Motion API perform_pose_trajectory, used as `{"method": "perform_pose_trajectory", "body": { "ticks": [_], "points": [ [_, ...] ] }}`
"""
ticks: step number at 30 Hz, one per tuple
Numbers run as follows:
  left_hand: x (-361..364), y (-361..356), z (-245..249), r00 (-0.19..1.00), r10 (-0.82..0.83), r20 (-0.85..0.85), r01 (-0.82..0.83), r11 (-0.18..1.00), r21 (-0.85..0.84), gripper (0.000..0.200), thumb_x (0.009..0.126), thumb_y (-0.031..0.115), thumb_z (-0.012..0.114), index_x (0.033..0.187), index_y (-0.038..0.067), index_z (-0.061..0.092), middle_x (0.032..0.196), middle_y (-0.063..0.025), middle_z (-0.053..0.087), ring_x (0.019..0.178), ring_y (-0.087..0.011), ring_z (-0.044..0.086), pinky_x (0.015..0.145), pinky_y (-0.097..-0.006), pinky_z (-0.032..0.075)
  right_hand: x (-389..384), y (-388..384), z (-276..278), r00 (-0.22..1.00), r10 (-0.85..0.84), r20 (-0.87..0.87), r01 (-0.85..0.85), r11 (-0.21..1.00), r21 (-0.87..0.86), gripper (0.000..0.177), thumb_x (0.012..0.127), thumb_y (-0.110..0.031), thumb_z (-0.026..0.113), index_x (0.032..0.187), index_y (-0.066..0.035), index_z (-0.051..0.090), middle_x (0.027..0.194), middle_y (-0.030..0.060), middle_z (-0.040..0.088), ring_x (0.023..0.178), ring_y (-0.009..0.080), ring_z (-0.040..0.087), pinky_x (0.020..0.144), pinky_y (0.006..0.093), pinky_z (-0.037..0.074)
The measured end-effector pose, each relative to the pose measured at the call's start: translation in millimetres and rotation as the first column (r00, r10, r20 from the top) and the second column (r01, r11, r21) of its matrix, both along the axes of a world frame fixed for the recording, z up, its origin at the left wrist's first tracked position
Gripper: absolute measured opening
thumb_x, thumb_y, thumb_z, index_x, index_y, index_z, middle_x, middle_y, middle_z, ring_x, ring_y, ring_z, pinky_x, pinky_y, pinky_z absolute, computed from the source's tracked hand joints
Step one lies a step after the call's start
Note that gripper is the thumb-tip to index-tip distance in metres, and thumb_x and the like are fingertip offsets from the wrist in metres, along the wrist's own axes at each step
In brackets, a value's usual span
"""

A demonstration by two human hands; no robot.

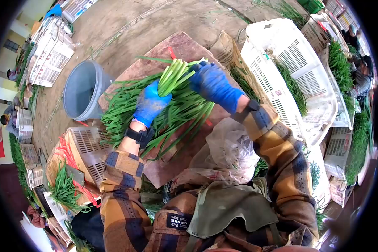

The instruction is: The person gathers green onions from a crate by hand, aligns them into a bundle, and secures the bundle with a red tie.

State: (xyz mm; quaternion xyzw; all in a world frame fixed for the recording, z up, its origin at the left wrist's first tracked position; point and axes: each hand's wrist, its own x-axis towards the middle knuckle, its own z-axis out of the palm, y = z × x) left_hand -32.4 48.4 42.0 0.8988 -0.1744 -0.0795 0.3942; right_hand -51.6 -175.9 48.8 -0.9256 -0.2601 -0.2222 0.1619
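My left hand point(152, 104), in a muddy blue glove, is wrapped round a bunch of garlic chives point(174, 77), pale stalk ends pointing up and away from me. My right hand point(216, 85), gloved in blue too, is curled against the right side of those stalk ends; what its fingers pinch is hidden. Under both hands a loose pile of garlic chives point(130, 101), long flat green leaves, spreads over a reddish board point(178, 42). A bit of red tie point(171, 52) shows just beyond the stalk ends.
A grey plastic bucket point(83, 90) stands left of the board. Red ties point(71, 164) hang over a crate point(90, 147) at lower left. White crates point(298, 54) with greens stand on the right. A crumpled plastic bag point(233, 145) lies close to my lap. Other people work at the far edges.
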Motion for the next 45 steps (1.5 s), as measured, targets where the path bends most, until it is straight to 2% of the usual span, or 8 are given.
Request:
{"method": "perform_pose_trajectory", "body": {
  "ticks": [7, 13, 17, 23, 26, 29, 33, 45],
  "points": [
    [-0.9, -3.0, 3.6, 0.997, 0.043, -0.069, -0.037, 0.996, 0.083, 0.039, 0.073, 0.021, 0.071, 0.106, 0.004, 0.061, 0.092, -0.0148, 0.067, 0.084, -0.0268, 0.064, 0.075, -0.0363, 0.049, 10.9, 9.6, -19.9, 0.947, -0.086, -0.309, 0.189, 0.928, 0.32, 0.01, 0.076, -0.012, 0.061, 0.085, -0.007, 0.063, 0.078, 0.0149, 0.063, 0.072, 0.0315, 0.061, 0.062, 0.0403, 0.047],
    [5.5, -6.7, -11.2, 0.99, 0.048, -0.133, -0.023, 0.983, 0.184, 0.044, 0.072, 0.029, 0.07, 0.111, 0.011, 0.06, 0.1, -0.0171, 0.065, 0.095, -0.0348, 0.061, 0.081, -0.0425, 0.048, 17.2, -0.6, -20.8, 0.885, 0.297, -0.359, 0.389, -0.045, 0.92, 0.012, 0.09, -0.012, 0.056, 0.09, -0.004, 0.065, 0.072, 0.0031, 0.061, 0.062, 0.0107, 0.054, 0.061, 0.0271, 0.046],
    [7.1, -5.7, -24.6, 0.992, 0.028, -0.121, -0.006, 0.984, 0.177, 0.043, 0.072, 0.029, 0.069, 0.11, 0.011, 0.061, 0.1, -0.0175, 0.065, 0.094, -0.0357, 0.06, 0.08, -0.0431, 0.048, 21.1, -76.7, -3.7, 0.846, 0.225, -0.483, 0.526, -0.205, 0.826, 0.019, 0.091, -0.014, 0.05, 0.096, -0.006, 0.066, 0.062, -0.0049, 0.047, 0.051, 0.0059, 0.04, 0.047, 0.0189, 0.033],
    [4.6, -4.5, -19.0, 0.995, 0.0, -0.1, 0.006, 0.998, 0.064, 0.04, 0.073, 0.024, 0.067, 0.11, 0.008, 0.061, 0.098, -0.0173, 0.065, 0.091, -0.0341, 0.062, 0.079, -0.0415, 0.048, -58.1, -192.3, 32.3, 0.746, -0.199, -0.635, 0.652, 0.413, 0.636, 0.014, 0.089, -0.017, 0.056, 0.085, -0.009, 0.067, 0.06, -0.0038, 0.05, 0.049, 0.0046, 0.041, 0.046, 0.0199, 0.034],
    [1.4, 2.4, 0.2, 0.976, -0.02, -0.217, 0.011, 0.999, -0.042, 0.041, 0.074, 0.019, 0.067, 0.112, 0.004, 0.059, 0.094, -0.015, 0.066, 0.088, -0.0277, 0.064, 0.079, -0.0364, 0.049, -107.7, -220.0, 18.3, 0.537, -0.673, -0.508, 0.522, 0.738, -0.426, 0.023, 0.082, -0.028, 0.055, 0.088, -0.008, 0.065, 0.079, 0.017, 0.065, 0.073, 0.0367, 0.062, 0.068, 0.0446, 0.049],
    [2.3, 18.4, 34.7, 0.984, -0.156, -0.086, 0.149, 0.986, -0.079, 0.042, 0.076, 0.019, 0.068, 0.113, 0.003, 0.057, 0.096, -0.0154, 0.065, 0.088, -0.0274, 0.063, 0.079, -0.0354, 0.049, -131.5, -198.5, 26.2, 0.724, -0.613, -0.318, 0.305, 0.697, -0.649, 0.025, 0.08, -0.027, 0.059, 0.092, -0.007, 0.067, 0.088, 0.0168, 0.067, 0.08, 0.0349, 0.064, 0.071, 0.0408, 0.051],
    [18.5, 19.9, 85.6, 0.939, -0.271, 0.212, 0.247, 0.96, 0.135, 0.048, 0.08, 0.027, 0.068, 0.118, 0.002, 0.052, 0.103, -0.019, 0.062, 0.093, -0.032, 0.062, 0.081, -0.0385, 0.048, -119.8, -135.0, 23.3, 0.548, 0.113, -0.829, 0.433, 0.809, 0.396, 0.03, 0.088, -0.028, 0.06, 0.106, -0.006, 0.066, 0.097, 0.0059, 0.068, 0.085, 0.0183, 0.065, 0.076, 0.0296, 0.05],
    [59.3, -54.0, 20.3, 0.756, -0.443, 0.482, 0.113, 0.814, 0.57, 0.071, 0.074, 0.058, 0.063, 0.119, 0.004, 0.052, 0.083, -0.0186, 0.064, 0.074, -0.0365, 0.062, 0.065, -0.0478, 0.048, -77.0, -43.1, -29.4, 0.284, 0.575, -0.767, 0.773, 0.337, 0.538, 0.045, 0.09, -0.042, 0.054, 0.102, 0.001, 0.062, 0.098, 0.016, 0.066, 0.08, 0.0222, 0.065, 0.072, 0.0323, 0.052]
  ]
}}
